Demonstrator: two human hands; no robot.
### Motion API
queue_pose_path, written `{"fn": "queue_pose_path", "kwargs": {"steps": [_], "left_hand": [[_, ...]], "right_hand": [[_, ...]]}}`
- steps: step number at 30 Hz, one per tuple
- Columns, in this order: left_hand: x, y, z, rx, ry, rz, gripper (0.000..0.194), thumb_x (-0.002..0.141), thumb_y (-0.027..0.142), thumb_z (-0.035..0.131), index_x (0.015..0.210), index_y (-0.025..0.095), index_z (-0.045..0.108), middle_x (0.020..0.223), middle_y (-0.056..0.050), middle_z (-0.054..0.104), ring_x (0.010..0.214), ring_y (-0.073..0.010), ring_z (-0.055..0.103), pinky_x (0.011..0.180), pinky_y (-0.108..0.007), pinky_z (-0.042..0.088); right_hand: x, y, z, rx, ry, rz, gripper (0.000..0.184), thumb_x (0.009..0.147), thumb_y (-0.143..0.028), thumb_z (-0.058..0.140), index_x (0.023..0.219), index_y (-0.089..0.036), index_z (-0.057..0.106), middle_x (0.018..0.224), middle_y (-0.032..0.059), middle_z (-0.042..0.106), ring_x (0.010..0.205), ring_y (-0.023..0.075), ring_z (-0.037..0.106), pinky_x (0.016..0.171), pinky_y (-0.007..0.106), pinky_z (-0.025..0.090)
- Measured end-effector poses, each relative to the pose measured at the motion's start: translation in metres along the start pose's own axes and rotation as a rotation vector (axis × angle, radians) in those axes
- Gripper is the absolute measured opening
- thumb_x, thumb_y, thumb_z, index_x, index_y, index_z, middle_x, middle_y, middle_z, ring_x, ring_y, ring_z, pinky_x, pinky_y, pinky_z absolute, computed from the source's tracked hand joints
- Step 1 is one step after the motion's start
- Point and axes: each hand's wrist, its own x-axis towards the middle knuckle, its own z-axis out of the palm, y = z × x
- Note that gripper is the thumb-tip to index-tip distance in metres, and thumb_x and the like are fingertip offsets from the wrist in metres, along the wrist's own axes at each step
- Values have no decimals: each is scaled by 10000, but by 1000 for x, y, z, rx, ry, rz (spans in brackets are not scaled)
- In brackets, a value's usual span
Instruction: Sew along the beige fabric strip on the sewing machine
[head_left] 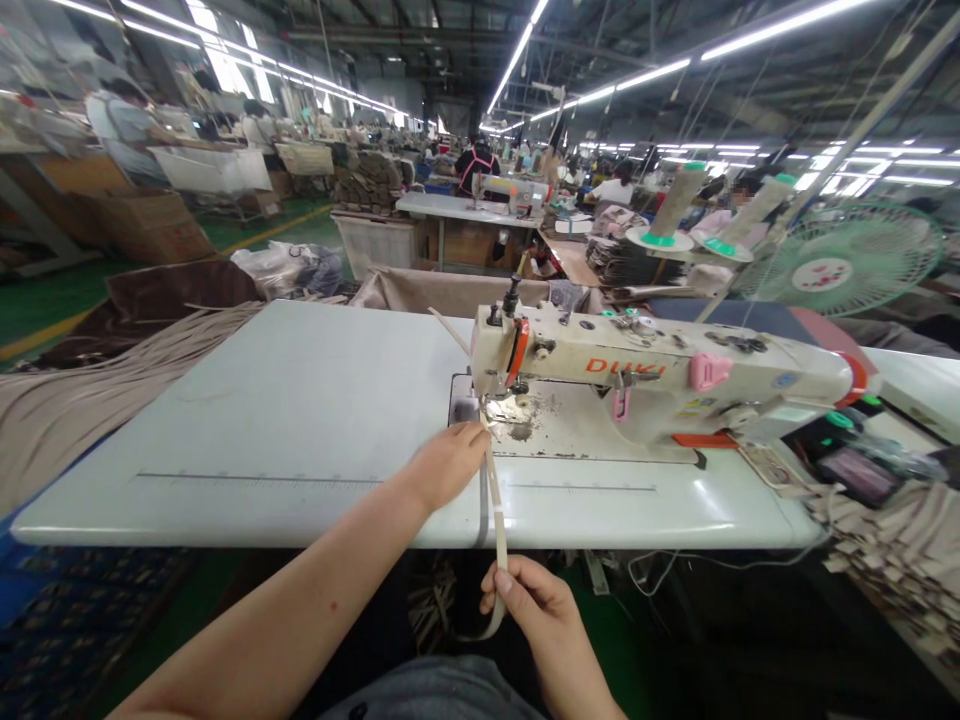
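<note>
A narrow beige fabric strip (496, 500) runs from the needle area of the sewing machine (570, 350) down over the table's front edge. My left hand (450, 465) lies just in front of the presser foot, its fingers closed together on the strip; the fingertips are partly hidden. Below the table edge, my right hand (536, 605) pinches the same strip between thumb and fingers. From there the strip curves down and back under my hand. Behind the needle, its far end (448, 328) sticks out to the left over the table.
The white sewing table (300, 400) carries a printed ruler line. Many beige strips (97, 370) hang at the left, with more bundles (900, 550) at the right. Thread cones (675, 205) and a green fan (847, 260) stand behind the machine. A fabric-lined bin (420, 290) borders the table's back.
</note>
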Motion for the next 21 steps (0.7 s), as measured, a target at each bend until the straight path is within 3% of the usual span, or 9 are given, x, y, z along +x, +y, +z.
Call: {"fn": "queue_pose_path", "kwargs": {"steps": [21], "left_hand": [[-1,-1,2,71,-59,48,178,1035,144,449,1055,148,626,1190,-117,648,1214,-268,610,1059,-405,544]], "right_hand": [[-8,16,-8,-35,-80,-15,463,936,-599,649,777,-181,771,705,44,681,717,205,613,700,307,449]]}}
